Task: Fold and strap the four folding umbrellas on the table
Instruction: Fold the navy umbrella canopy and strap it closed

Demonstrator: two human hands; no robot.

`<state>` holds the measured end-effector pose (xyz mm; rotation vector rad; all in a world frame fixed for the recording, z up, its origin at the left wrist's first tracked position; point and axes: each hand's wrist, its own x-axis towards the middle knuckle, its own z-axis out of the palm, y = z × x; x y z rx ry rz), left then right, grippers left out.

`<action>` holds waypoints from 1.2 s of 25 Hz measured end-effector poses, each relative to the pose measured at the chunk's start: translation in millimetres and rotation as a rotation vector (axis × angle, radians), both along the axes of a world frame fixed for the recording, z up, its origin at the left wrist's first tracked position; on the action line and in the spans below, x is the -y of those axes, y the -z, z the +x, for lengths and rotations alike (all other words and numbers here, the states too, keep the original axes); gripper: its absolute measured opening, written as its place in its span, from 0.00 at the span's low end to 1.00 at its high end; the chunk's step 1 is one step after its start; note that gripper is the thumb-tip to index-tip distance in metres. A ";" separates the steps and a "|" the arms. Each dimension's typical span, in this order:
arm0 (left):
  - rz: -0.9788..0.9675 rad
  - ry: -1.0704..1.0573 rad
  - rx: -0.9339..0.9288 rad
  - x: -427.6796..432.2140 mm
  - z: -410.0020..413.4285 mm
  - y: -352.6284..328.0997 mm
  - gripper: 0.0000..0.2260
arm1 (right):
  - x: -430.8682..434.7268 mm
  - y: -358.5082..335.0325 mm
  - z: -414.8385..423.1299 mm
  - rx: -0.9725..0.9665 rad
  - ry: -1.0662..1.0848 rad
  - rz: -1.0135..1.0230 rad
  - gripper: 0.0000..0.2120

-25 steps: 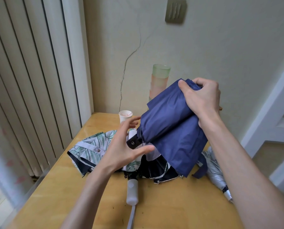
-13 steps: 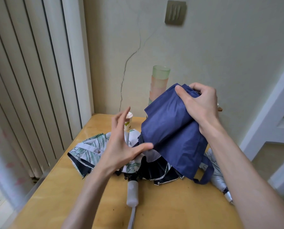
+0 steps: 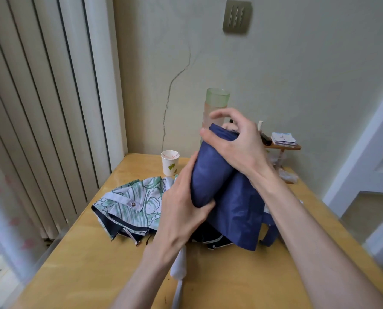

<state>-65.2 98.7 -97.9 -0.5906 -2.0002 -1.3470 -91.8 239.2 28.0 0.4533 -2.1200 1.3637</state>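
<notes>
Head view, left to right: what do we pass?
Vertical blinds → leaf-print umbrella → paper cup → blue umbrella → small wooden shelf

This looks like a lived-in room of a home: a cracked plaster wall with a switch plate, vertical blinds at the window, a white door frame, and a wooden table bearing a paper cup beside a small cluttered shelf.
</notes>
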 end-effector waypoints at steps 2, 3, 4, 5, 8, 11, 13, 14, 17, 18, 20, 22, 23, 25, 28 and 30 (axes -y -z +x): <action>0.053 -0.035 0.031 -1.4 0.3 1.6 0.39 | 0.2 -2.6 -0.1 0.004 -0.067 0.177 0.16; 0.082 -0.058 0.042 -1.7 -0.2 3.6 0.36 | 1.2 -3.5 0.3 -0.003 -0.100 0.255 0.16; 0.118 -0.074 0.052 -1.8 -1.0 5.9 0.33 | 2.8 -3.5 0.8 -0.008 -0.142 0.313 0.15; 0.154 -0.081 0.064 -1.4 -2.0 8.8 0.31 | 4.9 -3.1 0.8 -0.005 -0.182 0.351 0.13; 0.235 -0.046 0.098 0.6 -5.0 15.8 0.25 | 12.7 -0.4 -1.7 0.010 -0.240 0.414 0.08; 0.292 0.010 0.154 3.3 -4.5 17.0 0.20 | 22.2 9.1 -8.6 -0.038 -0.167 0.430 0.11; 0.314 0.027 0.187 5.3 -4.6 18.2 0.19 | 27.5 18.1 -13.4 -0.098 -0.089 0.424 0.13; 0.310 0.020 0.194 5.3 -4.4 19.7 0.18 | 29.2 22.9 -15.1 -0.166 -0.027 0.434 0.14; 0.288 0.000 0.192 2.9 -2.8 22.3 0.17 | 31.9 27.9 -14.2 -0.462 0.175 0.500 0.18; 0.286 0.019 0.200 3.4 -2.9 21.5 0.17 | 32.4 27.6 -14.1 -0.529 0.197 0.515 0.18; 0.273 0.128 0.293 13.7 -5.7 18.0 0.17 | 32.2 26.4 -15.5 -0.568 0.177 0.512 0.18; 0.196 0.290 0.452 31.6 -10.0 14.5 0.18 | 29.4 27.2 -19.2 -0.519 0.134 0.489 0.18; 0.150 0.354 0.520 39.3 -11.6 14.4 0.19 | 28.2 28.9 -21.6 -0.470 0.114 0.473 0.16; 0.097 0.386 0.612 46.3 -12.1 18.1 0.18 | 28.8 31.6 -23.0 -0.362 0.067 0.431 0.15; 0.139 0.302 0.651 41.5 -12.1 21.9 0.20 | 21.9 28.9 -23.5 -0.175 -0.060 0.373 0.16; 0.185 0.247 0.650 38.2 -11.3 20.9 0.21 | 5.4 26.1 -24.0 0.023 -0.213 0.351 0.11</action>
